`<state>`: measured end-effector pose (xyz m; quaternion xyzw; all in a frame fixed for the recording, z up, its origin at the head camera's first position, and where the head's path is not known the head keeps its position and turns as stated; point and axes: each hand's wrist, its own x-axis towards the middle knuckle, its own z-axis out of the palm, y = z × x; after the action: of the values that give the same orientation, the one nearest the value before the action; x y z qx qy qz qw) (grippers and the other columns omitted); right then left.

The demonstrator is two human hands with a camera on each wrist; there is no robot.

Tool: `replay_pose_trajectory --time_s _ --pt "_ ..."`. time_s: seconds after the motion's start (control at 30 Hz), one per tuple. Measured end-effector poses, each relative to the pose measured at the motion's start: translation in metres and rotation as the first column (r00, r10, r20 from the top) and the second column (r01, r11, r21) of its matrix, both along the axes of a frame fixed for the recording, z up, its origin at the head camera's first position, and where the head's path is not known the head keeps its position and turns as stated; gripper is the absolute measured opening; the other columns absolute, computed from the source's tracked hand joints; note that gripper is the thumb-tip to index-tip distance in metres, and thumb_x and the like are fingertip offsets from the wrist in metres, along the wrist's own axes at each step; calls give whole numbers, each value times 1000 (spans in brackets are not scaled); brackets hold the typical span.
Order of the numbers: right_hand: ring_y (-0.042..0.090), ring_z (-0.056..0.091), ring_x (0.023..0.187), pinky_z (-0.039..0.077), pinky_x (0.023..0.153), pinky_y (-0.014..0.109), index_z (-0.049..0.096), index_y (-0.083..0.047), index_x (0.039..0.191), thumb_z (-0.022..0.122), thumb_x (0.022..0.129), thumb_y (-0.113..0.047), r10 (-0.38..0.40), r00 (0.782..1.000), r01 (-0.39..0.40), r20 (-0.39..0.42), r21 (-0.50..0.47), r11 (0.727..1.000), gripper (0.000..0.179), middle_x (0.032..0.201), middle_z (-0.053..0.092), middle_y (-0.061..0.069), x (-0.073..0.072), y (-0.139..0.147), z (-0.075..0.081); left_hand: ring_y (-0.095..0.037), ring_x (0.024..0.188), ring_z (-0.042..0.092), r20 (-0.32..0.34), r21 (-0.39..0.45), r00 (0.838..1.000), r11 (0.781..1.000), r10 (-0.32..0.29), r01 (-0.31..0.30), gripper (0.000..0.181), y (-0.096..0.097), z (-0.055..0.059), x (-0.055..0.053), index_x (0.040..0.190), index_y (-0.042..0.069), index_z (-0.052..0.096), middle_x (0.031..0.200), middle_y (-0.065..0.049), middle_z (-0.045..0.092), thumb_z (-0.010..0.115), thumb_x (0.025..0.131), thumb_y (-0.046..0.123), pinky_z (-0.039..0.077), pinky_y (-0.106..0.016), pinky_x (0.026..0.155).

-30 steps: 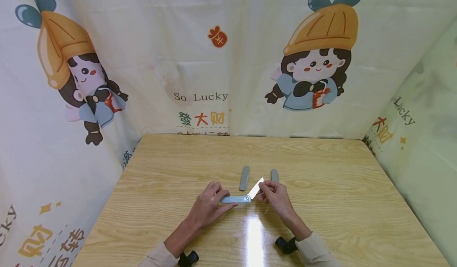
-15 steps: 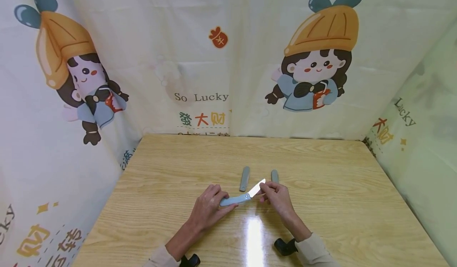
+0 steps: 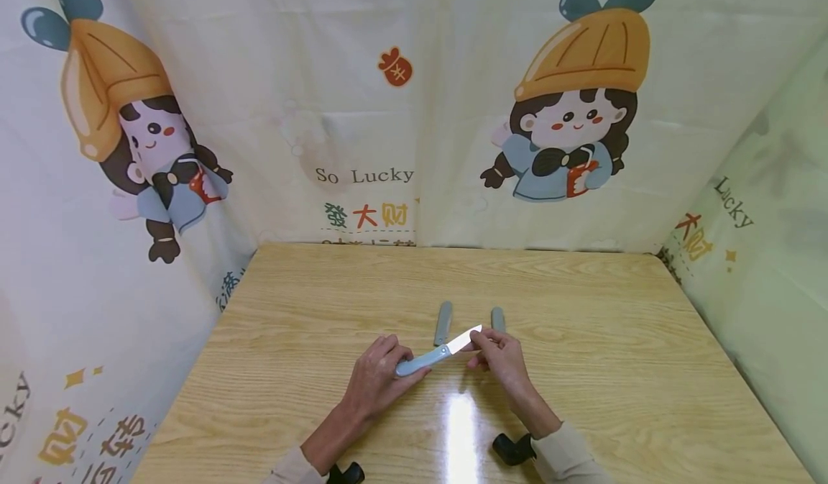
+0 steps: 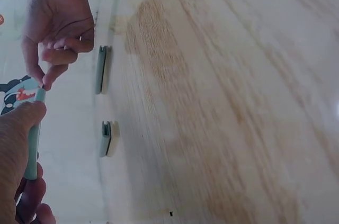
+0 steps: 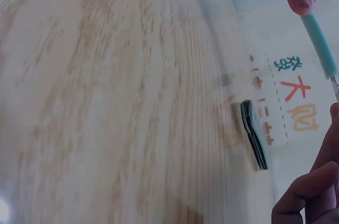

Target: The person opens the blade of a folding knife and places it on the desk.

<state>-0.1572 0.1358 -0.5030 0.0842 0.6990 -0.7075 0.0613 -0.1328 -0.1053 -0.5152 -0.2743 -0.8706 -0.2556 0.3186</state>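
A folding knife with a light blue handle (image 3: 423,362) and a bright blade (image 3: 463,340) is held over the table in the head view, its blade swung out nearly in line with the handle. My left hand (image 3: 378,372) grips the rear of the handle between thumb and fingers. Thumb and forefinger of my right hand (image 3: 504,362) pinch the blade near its tip. The left wrist view shows the handle (image 4: 33,144) edge-on, with the other hand (image 4: 61,33) at its far end. In the right wrist view the handle (image 5: 319,44) points toward the right fingers (image 5: 315,184).
Beyond the hands lie two grey slotted pieces shaped like folded knives, a left one (image 3: 443,323) and a right one (image 3: 497,318) partly behind my right hand. Printed curtains (image 3: 453,110) enclose the wooden table (image 3: 310,282). Black wrist mounts (image 3: 514,449) sit below both hands.
The blade has swung further out, from a clear bend to nearly straight with the handle. The handle's rear end has tipped downward in the head view. Both hands keep their hold.
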Motion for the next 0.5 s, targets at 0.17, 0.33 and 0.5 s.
replay_pose_trajectory --time_s 0.17,0.33,0.5 --pt "17 65 58 47 61 26 68 6 103 66 100 -18 -18 1000 18 -9 -11 1000 24 85 74 13 1 -1 1 -4 64 41 -19 7 1000 1000 -11 11 33 2 2 2 76 10 71 72 7 45 97 67 27 37 -13 53" --pt "17 66 57 48 60 26 67 7 101 65 101 -16 -30 999 30 -24 -17 999 23 84 73 16 0 0 -2 -10 66 49 -78 -128 996 991 -44 34 35 1 5 3 80 10 71 75 3 59 95 70 32 44 -20 57" --pt "18 67 59 50 60 27 69 5 100 62 102 -16 -41 999 42 -26 18 999 22 85 74 16 -3 0 -1 -13 72 57 -72 -279 996 960 -46 24 29 0 6 3 88 11 72 84 -1 65 91 77 30 51 -25 63"
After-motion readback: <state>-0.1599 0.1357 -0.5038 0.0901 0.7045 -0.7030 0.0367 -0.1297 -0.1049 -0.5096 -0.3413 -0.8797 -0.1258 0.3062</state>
